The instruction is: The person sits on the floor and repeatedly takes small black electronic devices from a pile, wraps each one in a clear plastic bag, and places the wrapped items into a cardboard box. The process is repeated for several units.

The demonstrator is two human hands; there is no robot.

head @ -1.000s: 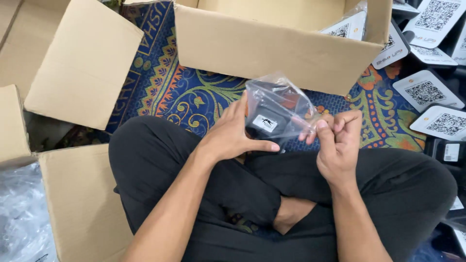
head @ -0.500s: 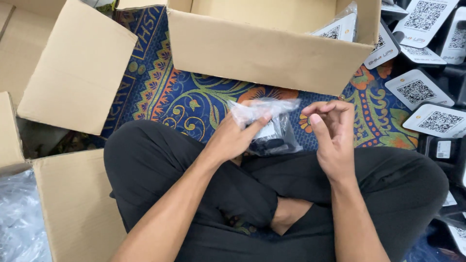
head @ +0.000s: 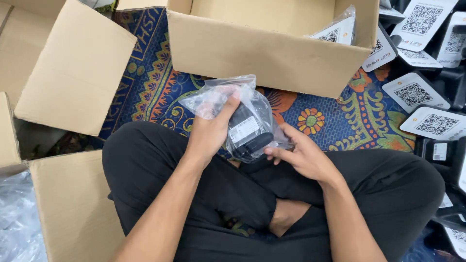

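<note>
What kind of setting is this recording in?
Probably an informal packing spot on a floor: a patterned rug, open cardboard boxes, and many black code stands piled beside the seated person.

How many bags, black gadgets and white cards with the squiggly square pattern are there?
Clear plastic bag, gripped by the left hand: 1
Black gadget inside that bag: 1
White pattern cards with the pattern showing: 6 (others are partly hidden)
Total: 8
</note>
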